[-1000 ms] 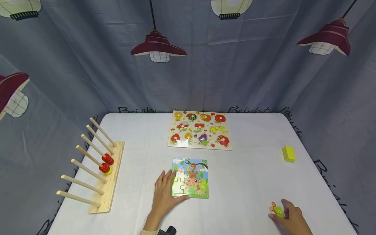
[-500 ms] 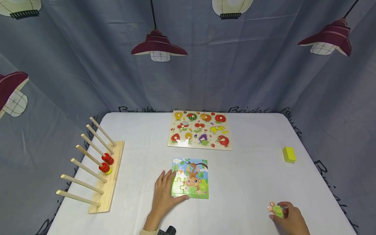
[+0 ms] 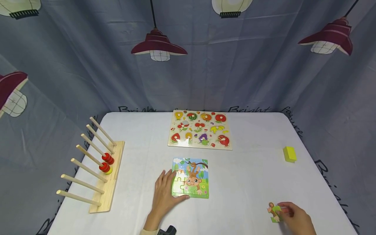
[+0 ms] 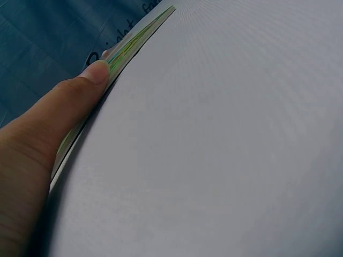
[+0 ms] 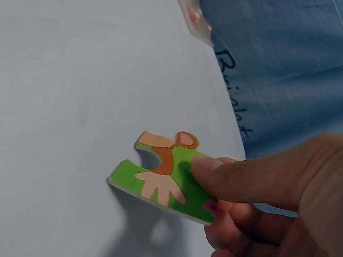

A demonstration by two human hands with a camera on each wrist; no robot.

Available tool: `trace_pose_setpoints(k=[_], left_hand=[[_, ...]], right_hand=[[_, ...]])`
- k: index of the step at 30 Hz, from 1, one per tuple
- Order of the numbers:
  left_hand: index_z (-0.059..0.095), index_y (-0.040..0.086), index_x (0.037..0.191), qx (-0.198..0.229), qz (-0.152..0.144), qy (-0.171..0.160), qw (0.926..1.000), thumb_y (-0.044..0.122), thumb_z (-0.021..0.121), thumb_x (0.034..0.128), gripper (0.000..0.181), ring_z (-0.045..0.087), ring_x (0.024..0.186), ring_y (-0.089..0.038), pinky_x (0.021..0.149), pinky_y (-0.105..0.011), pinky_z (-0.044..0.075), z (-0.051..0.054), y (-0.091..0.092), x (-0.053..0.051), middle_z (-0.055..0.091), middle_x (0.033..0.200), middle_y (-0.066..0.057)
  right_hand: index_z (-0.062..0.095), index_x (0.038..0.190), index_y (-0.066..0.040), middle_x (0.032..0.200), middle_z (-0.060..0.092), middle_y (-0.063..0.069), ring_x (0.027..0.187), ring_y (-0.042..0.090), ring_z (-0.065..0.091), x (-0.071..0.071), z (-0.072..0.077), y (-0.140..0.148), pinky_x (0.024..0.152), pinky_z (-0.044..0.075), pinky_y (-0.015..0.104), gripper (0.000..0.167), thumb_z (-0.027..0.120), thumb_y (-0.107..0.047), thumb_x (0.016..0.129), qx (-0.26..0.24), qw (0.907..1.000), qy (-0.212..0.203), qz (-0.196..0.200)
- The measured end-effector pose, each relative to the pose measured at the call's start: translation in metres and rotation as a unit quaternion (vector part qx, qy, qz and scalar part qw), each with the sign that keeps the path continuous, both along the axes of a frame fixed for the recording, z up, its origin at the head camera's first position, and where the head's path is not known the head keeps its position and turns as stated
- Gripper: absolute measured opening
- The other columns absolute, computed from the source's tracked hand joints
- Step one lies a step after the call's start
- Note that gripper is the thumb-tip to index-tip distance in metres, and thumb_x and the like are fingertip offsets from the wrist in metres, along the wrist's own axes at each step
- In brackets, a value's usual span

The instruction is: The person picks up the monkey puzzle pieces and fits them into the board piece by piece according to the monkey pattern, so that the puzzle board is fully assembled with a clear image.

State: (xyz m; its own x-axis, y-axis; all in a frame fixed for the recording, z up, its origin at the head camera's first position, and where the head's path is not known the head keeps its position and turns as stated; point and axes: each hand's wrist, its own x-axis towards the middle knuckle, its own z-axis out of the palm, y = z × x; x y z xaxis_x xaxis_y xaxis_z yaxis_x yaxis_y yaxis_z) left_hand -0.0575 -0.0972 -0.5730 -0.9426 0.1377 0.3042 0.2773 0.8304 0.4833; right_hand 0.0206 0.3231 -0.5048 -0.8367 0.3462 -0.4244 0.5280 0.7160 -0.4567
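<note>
In the head view my left hand (image 3: 165, 194) rests at the lower left corner of a square jigsaw puzzle (image 3: 194, 178) with a monkey picture. Its fingers lie along the left side and its thumb touches the bottom edge. The left wrist view shows the thumb (image 4: 88, 83) against the edge of the puzzle (image 4: 131, 51). Far to the right, my right hand (image 3: 296, 217) pinches a jigsaw piece (image 3: 273, 211) between thumb and fingers. In the right wrist view that piece (image 5: 163, 174) is green with a monkey's arm and ear, tilted above the white tabletop.
A wooden fruit puzzle board (image 3: 199, 130) lies behind the jigsaw. At the left stands a wooden peg rack (image 3: 110, 192) with several pegs and a few red and yellow rings (image 3: 106, 167). A yellow block (image 3: 289, 154) sits at the right. Grey curtains hang behind the table.
My right hand has turned the jigsaw piece, so more of its picture and lower edge shows, and the hand has shifted slightly. My left hand and the puzzle stay in place.
</note>
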Motion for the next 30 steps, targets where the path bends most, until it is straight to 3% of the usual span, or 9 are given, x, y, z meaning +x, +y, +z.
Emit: trace_pose_setpoints(k=[3, 7, 13, 19, 26, 30], left_hand=[[0.04, 0.017, 0.136, 0.0, 0.0, -0.001, 1.0, 0.072, 0.069, 0.0513, 0.105, 0.028, 0.133, -0.032, 0.109, -0.045, 0.022, 0.0, 0.0, 0.0, 0.043, 0.138, -0.006], [0.039, 0.017, 0.136, -0.001, -0.001, -0.008, 1.0, 0.073, 0.068, 0.052, 0.105, 0.027, 0.134, -0.031, 0.109, -0.044, 0.021, 0.0, -0.001, 0.001, 0.041, 0.139, -0.004], [0.04, 0.017, 0.136, -0.001, 0.0, -0.005, 1.0, 0.072, 0.068, 0.0518, 0.105, 0.027, 0.134, -0.031, 0.109, -0.044, 0.021, 0.0, -0.001, 0.001, 0.042, 0.138, -0.005], [0.039, 0.017, 0.136, -0.007, 0.0, -0.004, 1.0, 0.074, 0.067, 0.0524, 0.105, 0.028, 0.134, -0.031, 0.109, -0.045, 0.022, -0.001, -0.001, 0.0, 0.042, 0.139, -0.005], [0.041, 0.015, 0.135, -0.009, -0.003, 0.01, 0.9999, 0.073, 0.067, 0.0524, 0.104, 0.029, 0.132, -0.033, 0.108, -0.047, 0.024, 0.0, 0.0, 0.0, 0.043, 0.138, -0.006], [0.041, 0.015, 0.135, -0.007, -0.003, 0.01, 0.9999, 0.072, 0.068, 0.0519, 0.104, 0.029, 0.132, -0.033, 0.108, -0.046, 0.023, 0.0, -0.001, 0.0, 0.043, 0.138, -0.007]], right_hand=[[0.057, 0.11, 0.004, 0.081, 0.063, 0.004, 0.068, 0.011, 0.053, -0.002, 0.004, -0.003, 0.053, 0.042, 0.021, 0.042, 0.065, -0.023, 0.08, -0.018, 0.9998, 0.004, -0.006], [0.053, 0.113, 0.004, 0.081, 0.065, 0.002, 0.065, 0.008, 0.056, -0.008, 0.003, -0.015, 0.053, 0.046, 0.022, 0.044, 0.063, -0.025, 0.082, -0.08, 0.9961, 0.018, -0.034], [0.051, 0.114, 0.003, 0.077, 0.066, -0.002, 0.066, 0.005, 0.063, -0.024, -0.01, -0.056, 0.058, 0.051, 0.021, 0.04, 0.063, -0.019, 0.083, -0.185, 0.9781, 0.063, -0.072], [0.057, 0.105, 0.001, 0.076, 0.067, 0.004, 0.064, 0.007, 0.064, -0.039, -0.025, -0.109, 0.059, 0.052, 0.019, 0.031, 0.067, -0.012, 0.08, -0.258, 0.9574, 0.114, -0.063], [0.059, 0.098, 0.0, 0.075, 0.065, 0.009, 0.061, 0.013, 0.064, -0.056, -0.031, -0.151, 0.054, 0.05, 0.021, 0.024, 0.068, -0.008, 0.078, -0.32, 0.9381, 0.129, -0.033], [0.061, 0.096, -0.002, 0.075, 0.066, 0.009, 0.062, 0.014, 0.064, -0.066, -0.035, -0.167, 0.052, 0.05, 0.021, 0.021, 0.068, -0.009, 0.078, -0.335, 0.933, 0.13, -0.014]])
